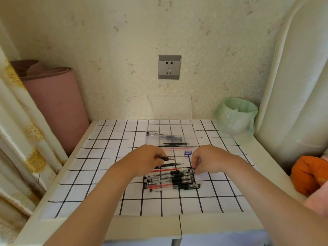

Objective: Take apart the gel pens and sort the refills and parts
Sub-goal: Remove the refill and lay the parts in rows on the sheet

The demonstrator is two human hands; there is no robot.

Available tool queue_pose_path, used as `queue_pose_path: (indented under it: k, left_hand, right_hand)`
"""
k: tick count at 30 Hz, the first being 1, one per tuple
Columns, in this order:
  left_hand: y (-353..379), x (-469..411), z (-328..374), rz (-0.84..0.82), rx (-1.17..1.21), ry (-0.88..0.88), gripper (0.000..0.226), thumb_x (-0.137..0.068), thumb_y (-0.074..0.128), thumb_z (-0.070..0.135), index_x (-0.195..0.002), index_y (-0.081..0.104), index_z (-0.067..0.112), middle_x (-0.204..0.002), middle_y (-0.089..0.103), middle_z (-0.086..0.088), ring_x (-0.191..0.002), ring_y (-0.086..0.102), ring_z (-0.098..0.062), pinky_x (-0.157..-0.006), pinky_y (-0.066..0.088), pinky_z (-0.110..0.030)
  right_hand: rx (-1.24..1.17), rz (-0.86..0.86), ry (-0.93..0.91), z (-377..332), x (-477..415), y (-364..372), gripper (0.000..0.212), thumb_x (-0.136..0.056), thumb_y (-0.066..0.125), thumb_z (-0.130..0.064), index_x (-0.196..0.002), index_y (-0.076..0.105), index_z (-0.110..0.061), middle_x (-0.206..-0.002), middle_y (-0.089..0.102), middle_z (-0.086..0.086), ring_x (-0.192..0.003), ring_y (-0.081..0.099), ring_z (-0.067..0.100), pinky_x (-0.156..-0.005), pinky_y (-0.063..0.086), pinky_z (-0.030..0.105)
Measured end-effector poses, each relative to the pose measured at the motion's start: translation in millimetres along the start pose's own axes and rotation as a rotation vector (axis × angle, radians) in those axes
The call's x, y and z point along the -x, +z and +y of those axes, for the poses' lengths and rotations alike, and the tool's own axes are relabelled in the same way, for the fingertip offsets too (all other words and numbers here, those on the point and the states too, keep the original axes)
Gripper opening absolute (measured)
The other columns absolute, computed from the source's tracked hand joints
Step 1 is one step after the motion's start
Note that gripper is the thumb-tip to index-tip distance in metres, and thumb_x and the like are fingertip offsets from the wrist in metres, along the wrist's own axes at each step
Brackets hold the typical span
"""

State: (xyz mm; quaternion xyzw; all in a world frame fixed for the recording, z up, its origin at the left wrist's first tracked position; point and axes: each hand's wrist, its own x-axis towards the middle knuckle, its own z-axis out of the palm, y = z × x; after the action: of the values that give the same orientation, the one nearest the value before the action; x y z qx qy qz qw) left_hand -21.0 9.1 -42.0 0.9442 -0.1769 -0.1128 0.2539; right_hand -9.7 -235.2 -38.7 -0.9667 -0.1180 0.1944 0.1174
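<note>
Found left hand (pixel 149 157) curled round a single gel pen (pixel 167 158), black grip and tip sticking out to the right. Found right hand (pixel 207 160) bent downward, fingertips (pixel 195 163) pinched on a small black part (pixel 190 168) at the right end of the pen pile (pixel 170 180); possibly a cap, too small to confirm. Located the pile just below both hands, barrels side by side, black and red ink among them. Noted loose black refills (pixel 170 164) and a red refill (pixel 165 170) between the held pen and the pile. Recorded a clear box (pixel 192 137) beyond the hands, lid upright against the wall; inside, sorted black refills (pixel 174 144), dark small parts (pixel 174 138) and one sorted red refill (pixel 174 148). Noted a small blue item (pixel 188 153) just beside the right hand.

Surface: white table (pixel 58 226) under a black-gridded cloth (pixel 106 148). Room: wall socket (pixel 169 67) above the box; green-bagged bin (pixel 236 116) at the far right corner; pink rolled mat (pixel 53 103) and curtain (pixel 21 130) to the left; orange fabric (pixel 308 174) at the right edge.
</note>
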Motion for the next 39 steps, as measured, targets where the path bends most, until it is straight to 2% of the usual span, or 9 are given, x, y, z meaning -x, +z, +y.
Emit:
queue_pose_path:
  k: [4, 7, 13, 20, 24, 29, 32, 36, 39]
  left_hand:
    - [-0.6, 1.5, 0.6, 0.015, 0.027, 0.021, 0.022, -0.098, 0.054, 0.026, -0.112, 0.069, 0.034, -0.093, 0.065, 0.011, -0.074, 0.057, -0.002, -0.064, 0.041, -0.019]
    - [-2.0, 0.8, 1.1, 0.028, 0.041, 0.021, 0.022, -0.099, 0.052, 0.026, -0.11, 0.068, 0.034, -0.089, 0.066, 0.008, -0.062, 0.051, -0.004, -0.06, 0.039, -0.02]
    - [-3.6, -0.6, 3.1, 0.042, 0.026, 0.018, 0.021, -0.099, 0.051, 0.025, -0.11, 0.068, 0.032, -0.075, 0.057, 0.016, -0.057, 0.047, 0.001, -0.054, 0.032, -0.017]
    - [-3.9, -0.8, 1.4, 0.043, 0.017, 0.017, 0.019, -0.099, 0.052, 0.026, -0.107, 0.067, 0.034, -0.078, 0.059, 0.016, -0.059, 0.049, 0.002, -0.056, 0.033, -0.017]
    - [-4.9, -0.8, -2.7, 0.042, 0.027, 0.013, 0.02, -0.098, 0.053, 0.026, -0.107, 0.068, 0.035, -0.089, 0.067, 0.009, -0.071, 0.057, -0.007, -0.065, 0.047, -0.026]
    - [-5.4, -1.9, -5.2, 0.045, 0.02, -0.019, 0.021, -0.098, 0.053, 0.026, -0.109, 0.068, 0.035, -0.092, 0.067, 0.01, -0.081, 0.061, -0.012, -0.077, 0.052, -0.032]
    - [-4.4, -1.7, -5.2, 0.038, 0.023, -0.007, 0.02, -0.098, 0.053, 0.026, -0.108, 0.067, 0.035, -0.092, 0.066, 0.011, -0.08, 0.059, -0.008, -0.073, 0.049, -0.027]
    - [-3.4, -2.3, -3.5, 0.028, 0.023, 0.016, 0.02, -0.098, 0.053, 0.026, -0.108, 0.067, 0.036, -0.086, 0.063, 0.013, -0.072, 0.054, -0.002, -0.063, 0.039, -0.02]
    - [-4.2, -1.5, -0.9, 0.026, 0.036, 0.023, 0.019, -0.099, 0.052, 0.025, -0.106, 0.067, 0.034, -0.077, 0.059, 0.014, -0.061, 0.05, -0.001, -0.057, 0.035, -0.017]
  right_hand:
    - [0.005, 0.098, -0.047, -1.0, 0.0, -3.3, 0.009, -0.084, 0.067, -0.027, -0.089, 0.069, -0.035, -0.085, 0.062, -0.019, -0.088, 0.062, 0.007, -0.074, 0.049, 0.024]
    - [-0.115, 0.196, -0.136, -5.9, -1.8, -5.0, 0.01, -0.083, 0.066, -0.029, -0.089, 0.068, -0.037, -0.09, 0.065, -0.017, -0.08, 0.06, -0.002, -0.064, 0.042, 0.019]
    - [-0.205, 0.222, -0.259, -19.0, 1.4, -6.1, 0.014, -0.086, 0.065, -0.025, -0.096, 0.069, -0.033, -0.091, 0.066, -0.015, -0.064, 0.05, -0.019, -0.061, 0.036, 0.015]
    - [-0.203, 0.238, -0.284, -23.1, -2.2, -4.8, 0.014, -0.087, 0.064, -0.026, -0.097, 0.069, -0.033, -0.09, 0.066, -0.014, -0.064, 0.05, -0.015, -0.062, 0.041, 0.019]
    - [-0.214, 0.244, -0.288, -24.4, -3.5, -3.9, 0.013, -0.087, 0.064, -0.026, -0.096, 0.069, -0.034, -0.09, 0.066, -0.015, -0.064, 0.052, -0.013, -0.063, 0.044, 0.019]
    - [-0.221, 0.251, -0.267, -23.0, -4.1, -4.5, 0.013, -0.086, 0.064, -0.026, -0.094, 0.069, -0.034, -0.09, 0.066, -0.016, -0.062, 0.052, -0.012, -0.065, 0.048, 0.022]
    - [-0.236, 0.246, -0.283, -24.7, -2.9, -4.1, 0.013, -0.087, 0.064, -0.025, -0.095, 0.069, -0.034, -0.089, 0.066, -0.015, -0.063, 0.052, -0.014, -0.061, 0.041, 0.017]
    - [-0.225, 0.252, -0.302, -27.5, -2.7, -1.8, 0.015, -0.086, 0.064, -0.025, -0.097, 0.07, -0.034, -0.089, 0.065, -0.016, -0.066, 0.053, -0.013, -0.062, 0.042, 0.017]
    - [-0.267, 0.284, -0.314, -30.2, -3.8, -0.1, 0.015, -0.088, 0.065, -0.027, -0.099, 0.07, -0.036, -0.089, 0.065, -0.018, -0.067, 0.058, -0.002, -0.061, 0.048, 0.02]
